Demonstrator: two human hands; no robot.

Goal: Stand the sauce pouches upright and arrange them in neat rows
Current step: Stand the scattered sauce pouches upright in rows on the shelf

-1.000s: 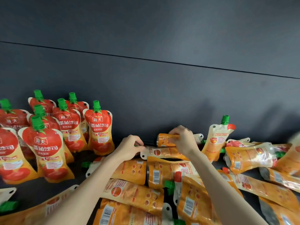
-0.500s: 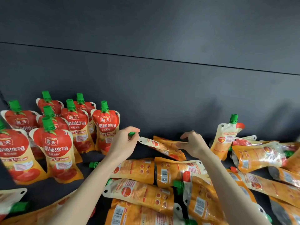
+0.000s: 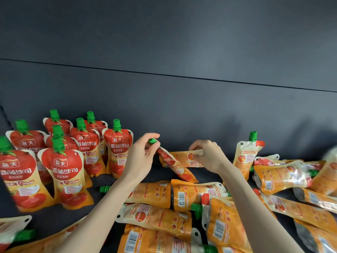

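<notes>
Near edge: fallen tomato sauce pouches [image 3: 156, 219] lie heaped on the dark shelf [image 3: 160, 172]. Left hand [image 3: 140, 157] pinches a tilted pouch [image 3: 171, 164] by its green cap [image 3: 152, 140]; right hand [image 3: 207, 156] grips another pouch [image 3: 184, 158] behind. Best to swing the base down beside the standing rows [image 3: 116, 148] at far left.

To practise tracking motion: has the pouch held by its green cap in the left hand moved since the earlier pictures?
Yes: the left hand has raised the cap end of the tilted pouch, up alongside the fixed standing pouch.
</notes>
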